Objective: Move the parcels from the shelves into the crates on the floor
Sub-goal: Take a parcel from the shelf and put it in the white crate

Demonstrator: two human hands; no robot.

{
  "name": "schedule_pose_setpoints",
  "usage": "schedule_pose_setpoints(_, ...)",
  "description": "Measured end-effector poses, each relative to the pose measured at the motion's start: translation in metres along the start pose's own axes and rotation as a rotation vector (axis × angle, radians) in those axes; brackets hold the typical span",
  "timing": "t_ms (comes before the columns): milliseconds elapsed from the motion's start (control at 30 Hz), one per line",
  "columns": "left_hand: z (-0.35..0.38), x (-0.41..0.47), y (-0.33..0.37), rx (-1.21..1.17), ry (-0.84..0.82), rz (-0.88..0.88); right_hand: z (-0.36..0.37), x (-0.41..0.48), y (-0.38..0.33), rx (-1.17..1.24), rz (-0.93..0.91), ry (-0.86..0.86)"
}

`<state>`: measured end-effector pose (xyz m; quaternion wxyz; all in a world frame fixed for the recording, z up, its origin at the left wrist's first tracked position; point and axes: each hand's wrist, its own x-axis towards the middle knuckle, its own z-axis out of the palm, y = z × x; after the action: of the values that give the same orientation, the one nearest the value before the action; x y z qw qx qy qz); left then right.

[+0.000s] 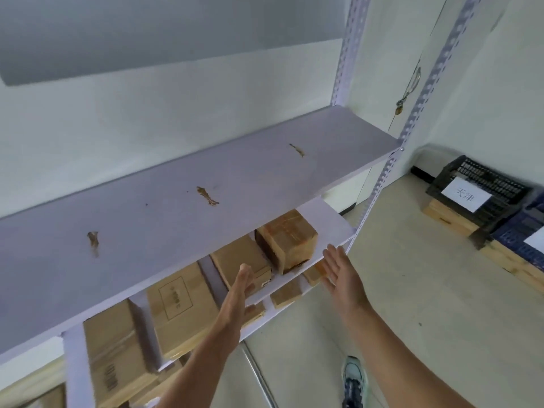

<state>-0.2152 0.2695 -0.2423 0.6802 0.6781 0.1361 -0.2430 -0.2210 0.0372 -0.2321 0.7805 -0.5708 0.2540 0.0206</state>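
Several brown cardboard parcels stand on the second shelf [329, 225] of a white metal rack. A small cube-shaped parcel [290, 240] sits at the shelf's right end, with a flatter parcel [240, 260] just left of it. My left hand [240, 290] is stretched out flat in front of the flatter parcel, fingers straight, holding nothing. My right hand [341, 272] is open with spread fingers just right of the cube parcel, apart from it. Two larger parcels [181, 307] [114, 348] stand further left. A black crate [482, 189] with a white label sits on the floor at right.
The top shelf [206, 184] carries only brown stains. More parcels [285, 293] lie on a lower shelf. A dark blue crate [527, 237] stands beside the black one, both on wooden boxes [447, 214]. My shoe [353, 381] is on the pale floor below.
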Motion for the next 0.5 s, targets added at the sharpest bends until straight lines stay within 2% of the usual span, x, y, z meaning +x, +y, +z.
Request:
schedule_pose_setpoints(300,0.106,0.084,0.020,-0.115,0.282,-0.156,-0.082,0.157,-0.040,-0.170,0.167,-0.165)
schedule_pose_setpoints(500,0.138,0.138,0.013,-0.197,0.402,-0.208,-0.097,0.243,-0.048,-0.323,0.254,-0.300)
